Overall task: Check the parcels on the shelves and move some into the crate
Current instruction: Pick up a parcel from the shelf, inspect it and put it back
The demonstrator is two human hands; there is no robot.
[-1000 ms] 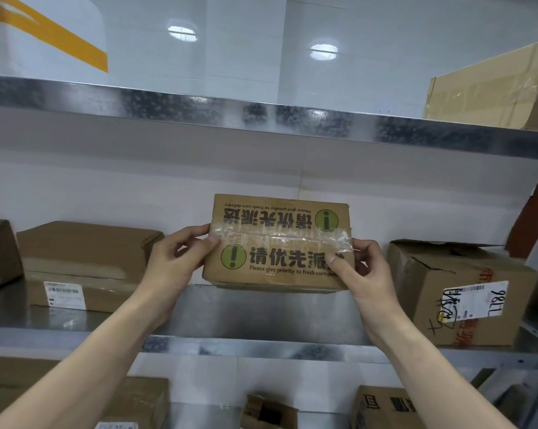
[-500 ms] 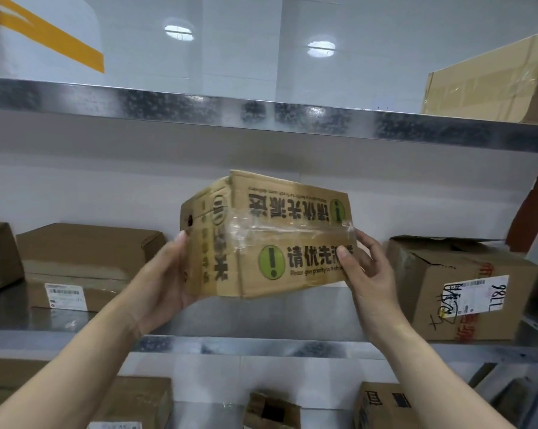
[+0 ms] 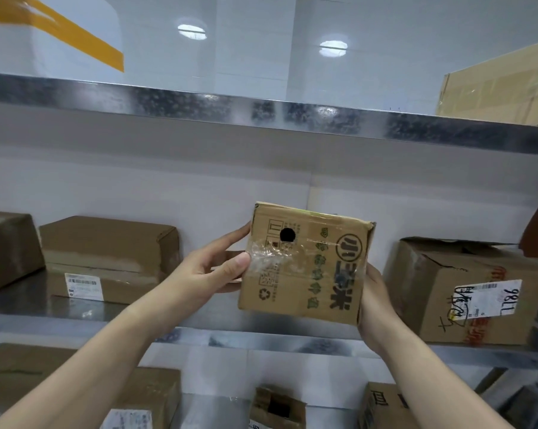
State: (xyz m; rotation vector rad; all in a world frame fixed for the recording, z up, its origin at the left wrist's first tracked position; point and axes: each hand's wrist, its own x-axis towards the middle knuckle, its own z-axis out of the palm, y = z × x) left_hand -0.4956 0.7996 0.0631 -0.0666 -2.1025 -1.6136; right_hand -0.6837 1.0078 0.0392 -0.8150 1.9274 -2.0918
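I hold a small brown cardboard parcel (image 3: 304,267) in the air in front of the middle shelf (image 3: 199,317). Its end face is turned toward me, with a round black hole, clear tape and green and black print. My left hand (image 3: 212,270) grips its left edge, thumb on the taped face and fingers behind. My right hand (image 3: 373,308) holds the right side from behind and below, mostly hidden by the box. No crate is in view.
On the middle shelf sit a flat brown box with a white label (image 3: 106,258), another box at far left (image 3: 7,249), and a dented box marked 98LL (image 3: 465,292). The top shelf (image 3: 261,116) holds a large carton (image 3: 503,88). More parcels (image 3: 277,407) lie on the lower shelf.
The parcel has been turned about its upright axis: its long printed side swung away to the right and the end face with the hole now faces me. Both hands shifted their hold.
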